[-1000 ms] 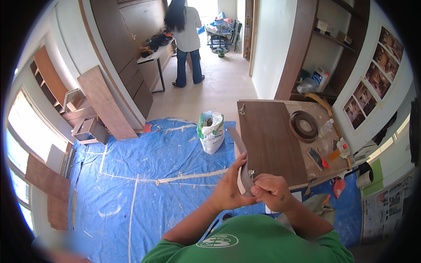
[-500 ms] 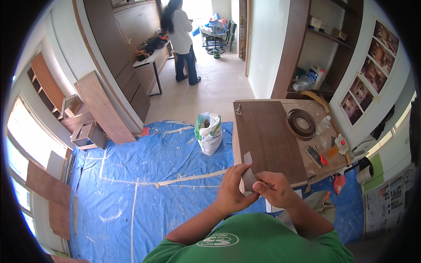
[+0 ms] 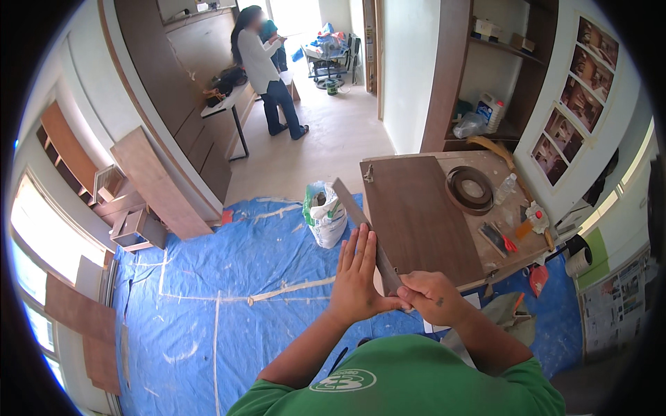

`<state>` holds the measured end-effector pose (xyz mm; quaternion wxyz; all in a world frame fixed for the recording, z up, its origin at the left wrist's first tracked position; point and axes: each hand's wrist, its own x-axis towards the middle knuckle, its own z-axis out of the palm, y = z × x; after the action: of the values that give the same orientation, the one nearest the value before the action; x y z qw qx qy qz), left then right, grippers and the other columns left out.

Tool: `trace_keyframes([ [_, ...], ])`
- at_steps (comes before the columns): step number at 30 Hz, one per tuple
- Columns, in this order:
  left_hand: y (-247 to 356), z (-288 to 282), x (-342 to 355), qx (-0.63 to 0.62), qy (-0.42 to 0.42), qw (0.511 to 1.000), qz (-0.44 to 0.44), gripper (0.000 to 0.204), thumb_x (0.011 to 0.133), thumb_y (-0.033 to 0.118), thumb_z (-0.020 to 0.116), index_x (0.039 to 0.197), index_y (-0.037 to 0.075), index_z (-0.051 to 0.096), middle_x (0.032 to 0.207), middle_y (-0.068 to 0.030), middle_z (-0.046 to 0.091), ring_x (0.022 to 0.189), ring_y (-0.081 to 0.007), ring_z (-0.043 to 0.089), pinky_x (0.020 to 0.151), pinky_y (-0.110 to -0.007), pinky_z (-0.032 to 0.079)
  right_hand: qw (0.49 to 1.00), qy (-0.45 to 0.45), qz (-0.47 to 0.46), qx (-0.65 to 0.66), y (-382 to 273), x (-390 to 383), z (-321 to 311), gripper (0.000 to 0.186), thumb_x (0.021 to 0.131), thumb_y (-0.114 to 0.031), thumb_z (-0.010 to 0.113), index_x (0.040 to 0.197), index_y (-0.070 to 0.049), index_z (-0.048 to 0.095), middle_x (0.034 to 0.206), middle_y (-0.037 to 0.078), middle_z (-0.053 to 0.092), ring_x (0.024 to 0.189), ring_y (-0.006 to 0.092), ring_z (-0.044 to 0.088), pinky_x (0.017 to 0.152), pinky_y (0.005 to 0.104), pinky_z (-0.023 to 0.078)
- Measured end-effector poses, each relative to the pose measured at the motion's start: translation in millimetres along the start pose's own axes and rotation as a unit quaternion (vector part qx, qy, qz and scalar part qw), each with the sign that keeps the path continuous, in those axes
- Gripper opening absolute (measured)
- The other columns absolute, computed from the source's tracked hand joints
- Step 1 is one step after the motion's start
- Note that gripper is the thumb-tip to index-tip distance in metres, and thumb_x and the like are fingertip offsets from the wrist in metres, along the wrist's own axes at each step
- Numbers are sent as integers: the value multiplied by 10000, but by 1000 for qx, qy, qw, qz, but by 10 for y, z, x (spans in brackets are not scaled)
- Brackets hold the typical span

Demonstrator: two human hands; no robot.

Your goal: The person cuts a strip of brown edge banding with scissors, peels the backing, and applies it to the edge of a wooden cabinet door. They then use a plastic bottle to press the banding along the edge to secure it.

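A narrow brown strip of edge banding [image 3: 351, 201] runs obliquely from my hands up toward the white bag, beside the workbench's left edge. My right hand [image 3: 433, 298] is closed round its near end, thumb on top. My left hand [image 3: 352, 277] lies flat along the strip's left side, fingers straight and thumb reaching toward the right hand. Just beyond my hands, a dark brown wood panel [image 3: 420, 215] with a metal hinge [image 3: 368, 173] at its far left corner rests on the workbench [image 3: 444, 161]. A coiled roll of brown edge banding [image 3: 454, 195] lies to the panel's right.
Red-handled scissors [image 3: 510, 245], a clear bottle [image 3: 505, 188] and a glue-stained container [image 3: 535, 216] stand or lie at the bench's right. An open white bag [image 3: 326, 225] stands on the blue sheet [image 3: 229, 333]. Boards [image 3: 158, 184] lean at left. A person [image 3: 262, 69] stands far back.
The strip, bent between my hands before, now extends straight up and left. My left hand has opened flat along it. The person at the back has turned, and the view has shifted slightly.
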<state>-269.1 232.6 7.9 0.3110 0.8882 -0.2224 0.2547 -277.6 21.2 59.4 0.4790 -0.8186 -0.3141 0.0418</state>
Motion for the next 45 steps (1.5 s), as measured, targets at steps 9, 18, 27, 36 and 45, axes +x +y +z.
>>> trace_keyframes([
  [9,13,220,-96,-132,-43,990,-5,1150,625,424,932,1534,-50,411,1574,-269,447,1464,-453,449,1223,-558,345,994,31,-95,-49,117,-92,5,139,953,-86,674,854,-1,624,805,169,631,768,381,630,679,461,502],
  [18,103,146,20,-172,-70,983,-13,1235,585,426,943,1568,-52,368,1574,-287,439,1436,-464,473,1222,-528,360,995,-57,-81,-29,169,-175,-122,137,946,-94,673,843,-15,628,806,159,624,771,371,628,689,462,500],
  [27,86,199,-65,-178,-82,980,20,1155,628,376,929,1568,-26,393,1566,-269,495,1411,-432,530,1203,-515,409,991,-96,-92,-12,99,-157,-168,148,968,-135,685,899,-8,651,881,152,654,834,373,655,730,462,510],
  [36,101,411,-179,-87,2,996,20,1142,673,352,897,1570,-78,337,1595,-293,438,1475,-453,450,1227,-541,356,999,-10,33,-2,35,-5,120,215,1016,-174,668,910,-11,577,808,199,632,761,422,635,690,484,490],
  [45,-28,9,18,-65,-152,986,-17,1452,597,517,961,1639,-92,153,1703,-322,215,1597,-448,233,1278,-534,257,990,-126,62,19,204,-156,65,173,1033,-161,650,1017,11,642,939,195,734,905,397,726,771,414,564],
])
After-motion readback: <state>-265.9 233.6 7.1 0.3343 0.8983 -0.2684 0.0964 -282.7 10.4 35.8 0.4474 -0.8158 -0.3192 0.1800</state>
